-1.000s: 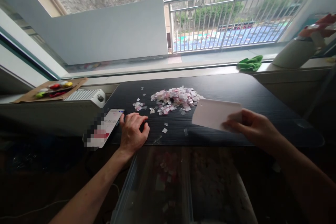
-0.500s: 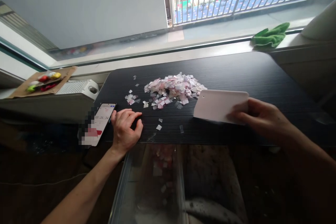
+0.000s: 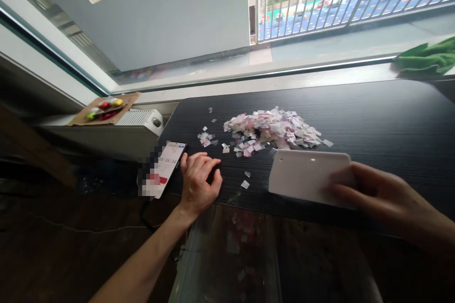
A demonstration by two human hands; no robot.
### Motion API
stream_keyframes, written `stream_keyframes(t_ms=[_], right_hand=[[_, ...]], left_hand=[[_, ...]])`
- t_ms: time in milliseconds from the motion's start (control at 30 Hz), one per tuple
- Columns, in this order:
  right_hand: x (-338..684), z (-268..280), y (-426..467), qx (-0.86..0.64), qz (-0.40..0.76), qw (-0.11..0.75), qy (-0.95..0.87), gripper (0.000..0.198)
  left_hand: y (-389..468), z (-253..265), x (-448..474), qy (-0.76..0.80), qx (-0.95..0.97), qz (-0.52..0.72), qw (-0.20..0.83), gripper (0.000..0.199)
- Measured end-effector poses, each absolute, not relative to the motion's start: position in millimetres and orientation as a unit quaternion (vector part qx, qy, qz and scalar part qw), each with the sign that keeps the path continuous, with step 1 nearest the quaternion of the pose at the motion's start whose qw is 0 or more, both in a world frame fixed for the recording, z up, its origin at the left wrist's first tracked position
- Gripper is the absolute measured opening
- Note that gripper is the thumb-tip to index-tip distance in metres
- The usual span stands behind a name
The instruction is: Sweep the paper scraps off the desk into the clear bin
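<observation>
The right hand (image 3: 382, 194) grips the right end of a flat white card (image 3: 302, 173), thumb on the near face. The card has rounded corners and 1 small hole near its upper left corner, and it is tilted up at the near part of the black tabletop (image 3: 377, 113). I cannot tell whether its lower edge touches the surface.

Just beyond the card, near the middle of the tabletop, lies a heap of small white and pink paper pieces (image 3: 277, 125). A smaller cluster (image 3: 206, 139) lies to its left, and 2 loose bits (image 3: 245, 183) lie between the hands.

The left hand (image 3: 199, 180) grasps nothing visible; its fingers are loosely bent, with the thumb apart from the index finger. It is just beside a phone (image 3: 168, 161) whose screen shows a timer ending in 26:34; part of the phone is blurred out by blocks.

Past the left end of the tabletop, a piece of brown cardboard (image 3: 80, 116) carries red, yellow and green things, next to a white slatted heater (image 3: 142, 119). A green cloth (image 3: 428, 59) lies at the far right, by the window.
</observation>
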State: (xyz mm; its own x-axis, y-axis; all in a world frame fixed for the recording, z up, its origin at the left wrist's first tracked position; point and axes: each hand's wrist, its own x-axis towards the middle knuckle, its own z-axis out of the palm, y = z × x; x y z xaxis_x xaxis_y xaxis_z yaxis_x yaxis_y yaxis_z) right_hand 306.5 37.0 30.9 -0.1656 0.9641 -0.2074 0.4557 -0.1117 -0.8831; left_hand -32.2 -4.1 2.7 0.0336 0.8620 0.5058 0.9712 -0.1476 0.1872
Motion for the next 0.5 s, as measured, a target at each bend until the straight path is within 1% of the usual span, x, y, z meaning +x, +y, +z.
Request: stream_keyframes(t_ms=[167, 233, 333, 433, 500], right_hand=[[279, 30, 35, -0.575, 0.479, 0.341, -0.569, 0.034], [266, 33, 33, -0.565, 0.485, 0.337, -0.576, 0.03], [258, 36, 31, -0.548, 0.472, 0.304, -0.62, 0.028], [265, 36, 31, -0.546, 0.421, 0.282, -0.667, 0.024], [271, 35, 30, -0.543, 0.372, 0.292, -0.694, 0.023]], left_hand=[[-5, 2, -32, -0.628, -0.716, -0.283, 0.109, 0.017], [-5, 2, -32, -0.619, -0.717, -0.298, 0.117, 0.016], [-6, 3, -32, -0.61, -0.717, -0.318, 0.118, 0.015], [-7, 5, -32, -0.605, -0.716, -0.329, 0.111, 0.015], [-7, 6, -32, -0.605, -0.715, -0.333, 0.109, 0.015]])
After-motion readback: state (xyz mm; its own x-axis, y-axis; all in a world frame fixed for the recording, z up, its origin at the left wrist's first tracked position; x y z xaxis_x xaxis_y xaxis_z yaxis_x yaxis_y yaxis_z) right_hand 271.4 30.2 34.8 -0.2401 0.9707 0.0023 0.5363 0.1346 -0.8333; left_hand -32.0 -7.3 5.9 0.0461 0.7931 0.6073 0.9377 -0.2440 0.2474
